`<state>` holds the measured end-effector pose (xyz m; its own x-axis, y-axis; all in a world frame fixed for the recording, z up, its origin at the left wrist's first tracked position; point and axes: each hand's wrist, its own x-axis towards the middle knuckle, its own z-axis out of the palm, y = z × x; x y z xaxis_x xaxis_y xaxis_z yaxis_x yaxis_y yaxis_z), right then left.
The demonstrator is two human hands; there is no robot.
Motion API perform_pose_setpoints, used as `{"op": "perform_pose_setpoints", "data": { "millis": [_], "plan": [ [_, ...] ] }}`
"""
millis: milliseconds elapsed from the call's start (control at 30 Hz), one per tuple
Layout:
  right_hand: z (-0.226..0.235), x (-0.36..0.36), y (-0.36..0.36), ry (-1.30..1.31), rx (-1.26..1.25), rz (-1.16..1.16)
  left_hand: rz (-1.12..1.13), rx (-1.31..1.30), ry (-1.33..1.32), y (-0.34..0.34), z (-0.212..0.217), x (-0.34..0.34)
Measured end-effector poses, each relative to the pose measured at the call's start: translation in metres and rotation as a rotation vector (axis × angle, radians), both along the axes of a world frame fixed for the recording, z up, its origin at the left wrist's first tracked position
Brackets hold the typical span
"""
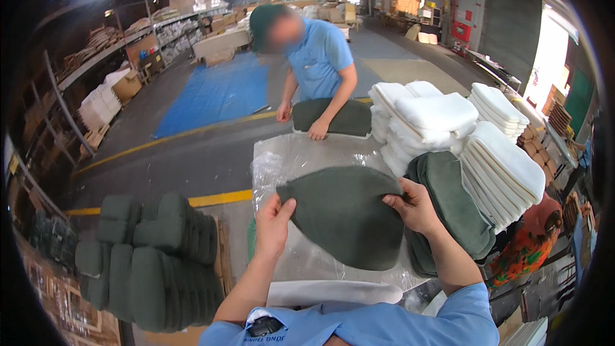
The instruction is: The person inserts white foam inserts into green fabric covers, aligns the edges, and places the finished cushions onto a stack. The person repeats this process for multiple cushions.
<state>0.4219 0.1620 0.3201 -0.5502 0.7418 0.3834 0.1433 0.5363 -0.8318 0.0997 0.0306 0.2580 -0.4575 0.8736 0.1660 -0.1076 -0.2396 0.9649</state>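
Note:
Between my two hands a dark green fabric cover [349, 218] is held up by its sides, above a table [275, 154] wrapped in clear plastic. My left hand [275, 221] pinches its left edge between thumb and fingers. On the opposite edge, my right hand [415, 204] grips with the thumb on top. Just beyond my right wrist lies a stack of dark green covers [442, 198]. A white padded piece [333, 293] rests at the near table edge, close to my body.
Across the table a co-worker [320, 51] in a blue shirt handles a dark green cushion [343, 117]. White foam pads [435, 112] and more white pads [506, 166] are piled on the right. Finished-looking green cushions [160, 275] stand stacked at lower left. A blue sheet [218, 96] covers floor behind.

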Motion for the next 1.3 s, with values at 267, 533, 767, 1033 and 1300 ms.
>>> {"op": "perform_pose_setpoints", "data": {
  "millis": [267,533,767,1033,1300],
  "plan": [
    [-0.070,-0.018,-0.014,0.122,-0.177,0.042,-0.313,-0.136,-0.318,-0.029,-0.045,0.012],
    [-0.101,-0.014,-0.030,0.200,-0.400,0.086,-0.887,0.086,-0.874,-0.061,-0.089,0.023],
    [-0.118,-0.007,-0.037,0.196,-0.449,0.122,-0.684,-0.029,-1.096,-0.051,-0.063,0.049],
    [-0.037,0.010,-0.011,0.334,-0.892,0.586,-0.513,-0.119,-0.694,-0.056,-0.017,0.040],
    [-0.022,-0.075,-0.037,-0.052,-0.601,0.725,-0.523,-0.132,-0.304,-0.059,0.020,0.067]
  ]
}}
